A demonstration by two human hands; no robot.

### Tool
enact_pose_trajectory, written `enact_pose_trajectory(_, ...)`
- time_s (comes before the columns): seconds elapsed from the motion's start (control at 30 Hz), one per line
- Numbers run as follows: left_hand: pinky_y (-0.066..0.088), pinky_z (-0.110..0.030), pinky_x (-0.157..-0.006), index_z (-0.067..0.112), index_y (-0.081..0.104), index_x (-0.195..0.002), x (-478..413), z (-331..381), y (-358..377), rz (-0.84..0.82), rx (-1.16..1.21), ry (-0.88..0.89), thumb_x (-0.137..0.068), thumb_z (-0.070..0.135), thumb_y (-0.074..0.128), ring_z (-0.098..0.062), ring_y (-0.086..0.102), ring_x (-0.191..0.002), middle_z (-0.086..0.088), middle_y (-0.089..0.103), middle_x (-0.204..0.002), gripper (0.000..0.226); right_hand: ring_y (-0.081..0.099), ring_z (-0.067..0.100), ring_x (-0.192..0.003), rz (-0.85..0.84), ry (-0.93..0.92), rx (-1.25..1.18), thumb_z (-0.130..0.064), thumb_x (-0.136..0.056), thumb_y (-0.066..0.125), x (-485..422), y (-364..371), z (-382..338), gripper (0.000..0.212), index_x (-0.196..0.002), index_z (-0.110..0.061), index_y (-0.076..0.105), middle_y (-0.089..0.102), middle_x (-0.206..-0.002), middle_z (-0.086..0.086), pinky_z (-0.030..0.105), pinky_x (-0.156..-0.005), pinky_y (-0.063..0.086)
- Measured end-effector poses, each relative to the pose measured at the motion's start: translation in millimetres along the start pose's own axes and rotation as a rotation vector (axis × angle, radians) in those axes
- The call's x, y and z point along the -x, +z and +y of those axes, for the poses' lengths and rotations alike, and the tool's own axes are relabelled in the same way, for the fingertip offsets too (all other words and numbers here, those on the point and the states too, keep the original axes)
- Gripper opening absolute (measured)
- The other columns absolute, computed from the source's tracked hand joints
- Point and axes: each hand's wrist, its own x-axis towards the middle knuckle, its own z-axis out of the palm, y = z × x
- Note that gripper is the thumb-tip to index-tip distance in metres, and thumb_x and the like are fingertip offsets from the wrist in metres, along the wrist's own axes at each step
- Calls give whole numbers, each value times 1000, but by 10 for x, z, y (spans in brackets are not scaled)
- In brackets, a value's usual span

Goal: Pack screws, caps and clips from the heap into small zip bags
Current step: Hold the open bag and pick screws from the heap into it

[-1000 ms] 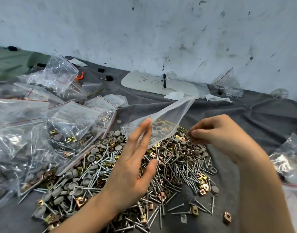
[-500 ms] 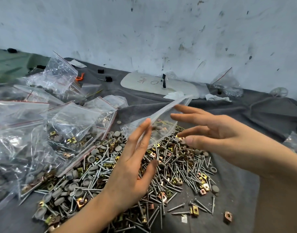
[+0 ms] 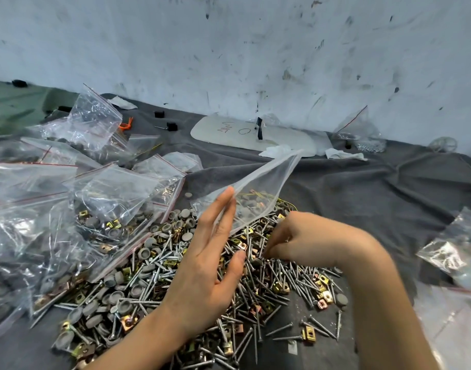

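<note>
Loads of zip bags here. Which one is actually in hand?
The small clear bag raised over the heap, pinched at its edge between fingers of the left hand. The other bags all lie on the grey cloth, untouched.

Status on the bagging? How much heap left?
Done: several filled bags lie at left. In hand: the left hand pinches a small zip bag between its fingers, and the right hand has curled fingers in the heap; its grip is hidden. Left: a large mixed pile of screws, caps and clips.
</note>
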Motion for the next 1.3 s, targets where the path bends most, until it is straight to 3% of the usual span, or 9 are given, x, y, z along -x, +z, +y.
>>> enact_pose_trajectory(0.27,12,-19,-118,-4,26,-148,-7,-21,-8,5,-4,13,-92,19,47,-10,15,-147,-3,18,-158,64,63,20,-97,-100,55,62,-26,-88,60,-176,194,-90,24,-105,-14,71,70,-104,4,35,-89,53)
enact_pose_trajectory(0.43,12,-18,-117,-5,26,-148,-11,-11,-9,1,-7,8,-92,20,46,-9,15,-147,-3,18,-158,64,63,17,-98,-82,-46,65,-27,-87,58,-88,105,-54,24,-103,-18,73,70,-106,1,36,-93,50)
enact_pose_trajectory(0.53,11,-17,-117,-5,26,-147,-17,1,-8,-1,-19,8,-92,20,46,-9,15,-147,-5,18,-157,64,59,4,-102,-50,-192,-46,-25,-91,59,107,-74,29,22,-107,-30,73,63,-114,-16,29,-96,45)
enact_pose_trajectory(0.67,11,-19,-118,-4,27,-147,-16,10,-16,-5,-12,4,-93,21,46,-9,15,-147,-2,18,-158,63,60,-3,-99,-12,-406,-304,-23,-90,62,430,-262,150,24,-111,-28,72,61,-112,-21,13,-83,44)
enact_pose_trajectory(0.83,11,-19,-118,-3,27,-147,-10,28,-6,-5,-28,-2,-95,26,43,-7,14,-147,1,17,-158,61,61,4,-95,40,-553,-574,-29,-83,62,626,-329,171,33,-115,-30,70,60,-115,-14,21,-82,51)
enact_pose_trajectory(0.93,12,-19,-118,-3,27,-147,-15,46,-11,-16,-14,8,-98,33,41,-8,15,-147,0,18,-157,63,61,7,-84,139,-502,-624,-20,-85,59,566,-295,119,35,-117,-25,69,58,-118,-16,22,-77,52)
enact_pose_trajectory(1.1,12,-16,-117,-6,28,-146,-23,50,-11,-3,3,4,-93,24,47,-6,15,-146,-2,19,-156,63,65,5,-96,250,-445,-568,-19,-84,60,512,-281,115,32,-114,-24,69,55,-128,-24,19,-82,51)
enact_pose_trajectory(1.2,12,-18,-117,-5,28,-146,-16,43,-3,3,10,-3,-91,20,47,-6,15,-146,-1,19,-156,63,69,12,-81,426,-403,-657,-21,-83,62,534,-333,180,18,-92,-22,77,70,-106,-6,21,-68,54)
enact_pose_trajectory(1.3,14,-18,-117,-7,28,-145,-12,39,-1,2,15,0,-91,19,47,-8,17,-146,-2,19,-156,63,66,15,-69,592,-175,-525,-19,-88,61,394,-310,381,19,-78,-27,76,71,-76,1,30,-67,54)
